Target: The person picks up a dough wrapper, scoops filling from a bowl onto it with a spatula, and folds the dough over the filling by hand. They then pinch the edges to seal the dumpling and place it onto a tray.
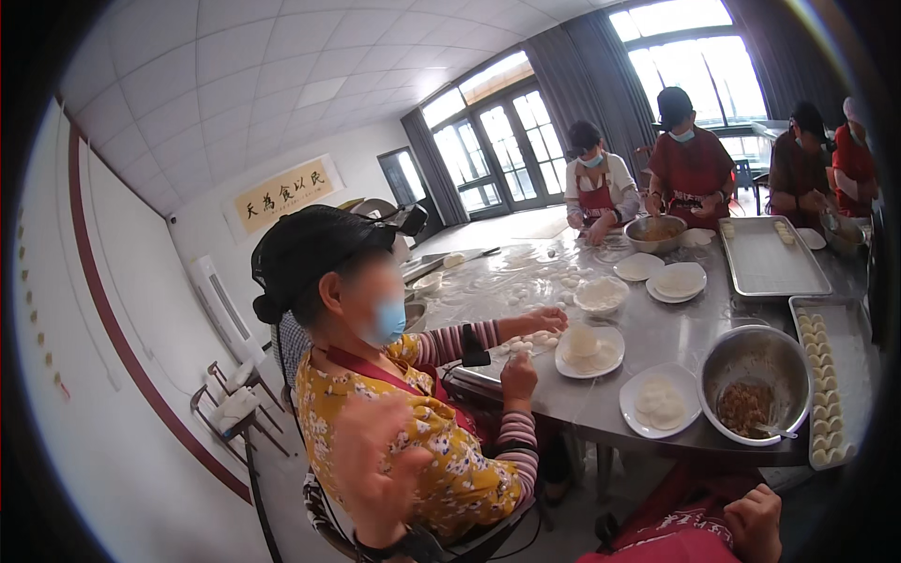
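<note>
My left hand [376, 457] is raised at the lower left, blurred, its fingers apart and nothing seen in it. It shows in front of the seated co-worker's yellow floral sleeve; whether it touches the sleeve I cannot tell. Low on the right, my right hand [757, 517] is curled beside my red apron [669, 538], with nothing visible in it. On the table before me stands a steel mixing bowl [725, 352] of minced filling [746, 408] with a spoon [776, 431]. A white plate [637, 422] of round dough wrappers [659, 402] is left of the bowl.
Right of the bowl, a metal tray [848, 359] holds rows of dumplings [825, 394]. A co-worker [422, 450] sits close on my left, hands near another plate of wrappers [584, 352]. Several people stand across the steel table [507, 281], by dough pieces and a larger tray [771, 264].
</note>
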The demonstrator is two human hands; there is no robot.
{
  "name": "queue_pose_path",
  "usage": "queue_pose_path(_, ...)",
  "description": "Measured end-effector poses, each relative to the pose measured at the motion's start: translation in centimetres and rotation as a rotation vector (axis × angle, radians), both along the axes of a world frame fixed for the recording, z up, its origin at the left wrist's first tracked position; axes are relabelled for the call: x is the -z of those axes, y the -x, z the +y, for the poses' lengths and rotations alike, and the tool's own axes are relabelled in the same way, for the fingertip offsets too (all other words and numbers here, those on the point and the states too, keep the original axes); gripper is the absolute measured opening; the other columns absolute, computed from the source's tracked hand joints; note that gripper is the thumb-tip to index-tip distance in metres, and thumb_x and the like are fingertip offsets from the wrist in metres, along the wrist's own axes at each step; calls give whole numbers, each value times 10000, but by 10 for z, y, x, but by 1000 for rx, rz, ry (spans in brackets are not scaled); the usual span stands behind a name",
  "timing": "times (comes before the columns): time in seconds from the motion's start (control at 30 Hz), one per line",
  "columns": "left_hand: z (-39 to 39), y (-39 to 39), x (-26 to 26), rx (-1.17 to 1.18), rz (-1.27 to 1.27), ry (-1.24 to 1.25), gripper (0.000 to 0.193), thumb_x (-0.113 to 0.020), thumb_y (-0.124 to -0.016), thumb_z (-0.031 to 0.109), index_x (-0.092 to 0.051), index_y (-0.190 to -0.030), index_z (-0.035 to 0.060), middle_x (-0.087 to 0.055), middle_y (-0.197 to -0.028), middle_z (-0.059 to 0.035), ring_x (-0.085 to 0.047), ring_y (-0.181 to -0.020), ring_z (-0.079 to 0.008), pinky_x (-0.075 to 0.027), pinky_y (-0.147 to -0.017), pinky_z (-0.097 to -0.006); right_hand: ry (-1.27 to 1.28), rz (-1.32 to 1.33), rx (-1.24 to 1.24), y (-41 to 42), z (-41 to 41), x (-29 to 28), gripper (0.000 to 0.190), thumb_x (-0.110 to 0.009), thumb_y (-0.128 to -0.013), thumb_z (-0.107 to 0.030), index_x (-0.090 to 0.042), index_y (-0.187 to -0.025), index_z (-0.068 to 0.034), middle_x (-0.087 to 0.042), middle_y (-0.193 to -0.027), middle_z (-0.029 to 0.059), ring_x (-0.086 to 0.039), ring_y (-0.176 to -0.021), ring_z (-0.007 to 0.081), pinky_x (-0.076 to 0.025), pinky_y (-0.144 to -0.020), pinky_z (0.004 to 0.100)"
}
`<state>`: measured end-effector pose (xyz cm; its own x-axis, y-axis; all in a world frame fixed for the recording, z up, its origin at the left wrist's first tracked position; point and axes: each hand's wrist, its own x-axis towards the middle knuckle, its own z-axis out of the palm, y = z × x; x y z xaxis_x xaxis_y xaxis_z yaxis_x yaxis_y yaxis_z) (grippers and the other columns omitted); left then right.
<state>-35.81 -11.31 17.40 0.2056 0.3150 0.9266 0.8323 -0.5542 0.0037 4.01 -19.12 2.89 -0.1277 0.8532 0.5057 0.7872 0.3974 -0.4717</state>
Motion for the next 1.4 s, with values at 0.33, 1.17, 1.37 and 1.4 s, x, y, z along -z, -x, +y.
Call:
queue_pose_path(0.33, 164, -127, 62, 1221, -1361, 732, 682, -312, -932, 601, -368, -494, 82, -369, -466, -35, -384, -429, -165, -346, -469, -287, -19, 40, 30, -12, -13, 9, 38, -579, -782, -35, -595, -793, -3, -561, -751, 159, -534, -727, 338, -437, -641, 398)
queue_pose_path(1.17, 292, -45, 109, 633, -1219, 774, 723, -345, -857, 714, -327, -442, 122, -345, -384, -41, -339, -300, -175, -293, -298, -296, -112, 121, 236, -34, -8, 74, 68, -672, -598, -73, -630, -640, -39, -595, -605, 80, -548, -584, 258, -430, -592, 364)
queue_pose_path(1.37, 302, -51, 118, 618, -1288, 805, 776, -277, -856, 735, -360, -419, 99, -388, -416, -87, -369, -304, -215, -317, -311, -313, -124, 117, 234, -37, -7, 75, 68, -674, -599, -76, -631, -638, -39, -591, -603, 82, -544, -583, 262, -428, -591, 369)
queue_pose_path(1.4, 301, -55, 124, 614, -1288, 801, 776, -277, -856, 735, -360, -419, 99, -388, -416, -87, -369, -304, -215, -317, -311, -313, -124, 118, 229, -37, -7, 76, 68, -674, -599, -76, -631, -638, -39, -591, -603, 82, -544, -583, 262, -428, -591, 369)
